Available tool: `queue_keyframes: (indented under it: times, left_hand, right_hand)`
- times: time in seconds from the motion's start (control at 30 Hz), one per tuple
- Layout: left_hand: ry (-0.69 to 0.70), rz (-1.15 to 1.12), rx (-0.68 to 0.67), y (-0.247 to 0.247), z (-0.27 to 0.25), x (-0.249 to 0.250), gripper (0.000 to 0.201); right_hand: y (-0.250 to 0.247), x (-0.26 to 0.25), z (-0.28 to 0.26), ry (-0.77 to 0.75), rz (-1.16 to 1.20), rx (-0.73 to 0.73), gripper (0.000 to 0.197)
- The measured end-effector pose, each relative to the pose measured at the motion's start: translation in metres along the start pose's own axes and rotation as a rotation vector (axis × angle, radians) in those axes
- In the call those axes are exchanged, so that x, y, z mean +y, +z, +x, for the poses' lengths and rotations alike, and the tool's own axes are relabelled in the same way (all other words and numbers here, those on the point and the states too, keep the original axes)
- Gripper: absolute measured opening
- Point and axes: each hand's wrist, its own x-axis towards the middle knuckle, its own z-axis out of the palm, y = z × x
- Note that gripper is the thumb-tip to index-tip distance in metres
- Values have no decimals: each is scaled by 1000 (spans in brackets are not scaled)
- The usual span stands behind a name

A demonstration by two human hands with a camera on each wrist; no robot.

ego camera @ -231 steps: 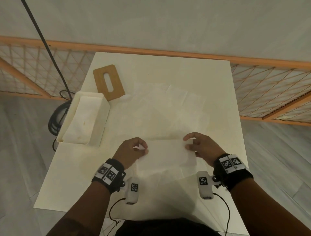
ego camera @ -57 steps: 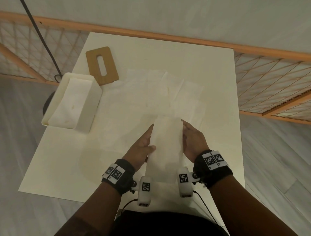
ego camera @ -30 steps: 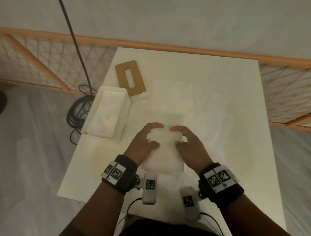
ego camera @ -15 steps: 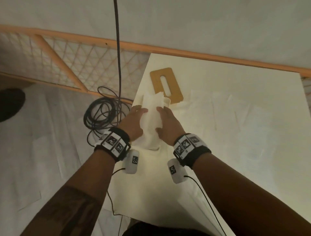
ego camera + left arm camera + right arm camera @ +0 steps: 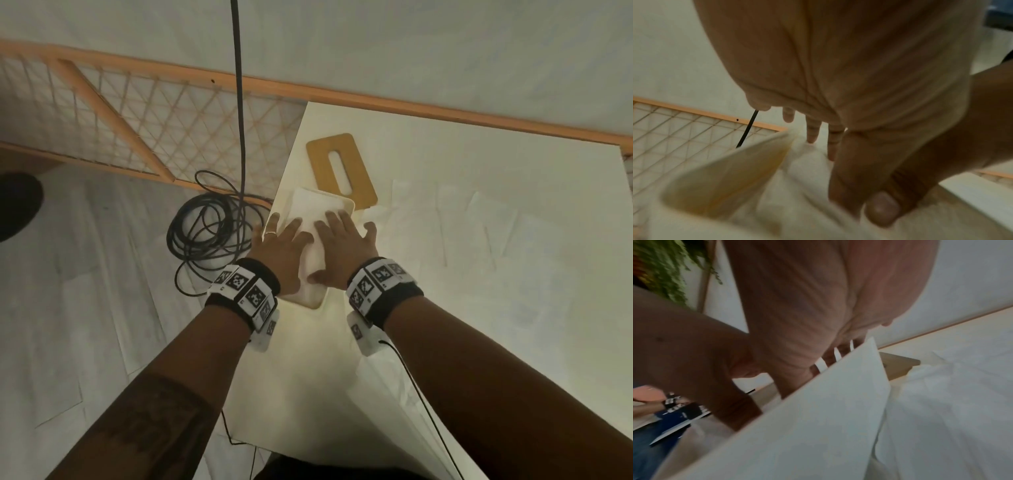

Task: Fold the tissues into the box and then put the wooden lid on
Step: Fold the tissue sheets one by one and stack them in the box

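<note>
Both flat hands, left (image 5: 279,248) and right (image 5: 342,251), seemingly press tissue (image 5: 310,214) into box (image 5: 349,205).

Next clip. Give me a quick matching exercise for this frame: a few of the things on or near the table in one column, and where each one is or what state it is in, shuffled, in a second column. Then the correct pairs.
Column one
1. wooden lid
2. folded tissue
3. coiled cable
4. unfolded tissues

Column two
A. on the floor, left of the table
B. in the box, under the fingers of the left hand and right hand
C. spread flat on the table, right of the box
D. flat on the table, just beyond the box

Pairs: 1-D, 2-B, 3-A, 4-C
</note>
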Motion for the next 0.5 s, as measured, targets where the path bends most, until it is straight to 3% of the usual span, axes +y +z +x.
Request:
queue_keyframes:
  times: [0.17, 0.33, 0.4, 0.5]
  left_hand:
    - [0, -44, -119, 8, 14, -6, 95]
    - [-13, -23, -206, 2, 26, -7, 103]
    - [-26, 24, -234, -4, 27, -4, 109]
    - [-81, 64, -139, -15, 18, 6, 108]
  right_hand:
    - [4, 2, 12, 21, -54, -94, 136]
    - [4, 0, 17, 10, -21, -136, 139]
    - [3, 5, 7, -31, 103, -59, 125]
    - [8, 41, -33, 22, 385, 346, 73]
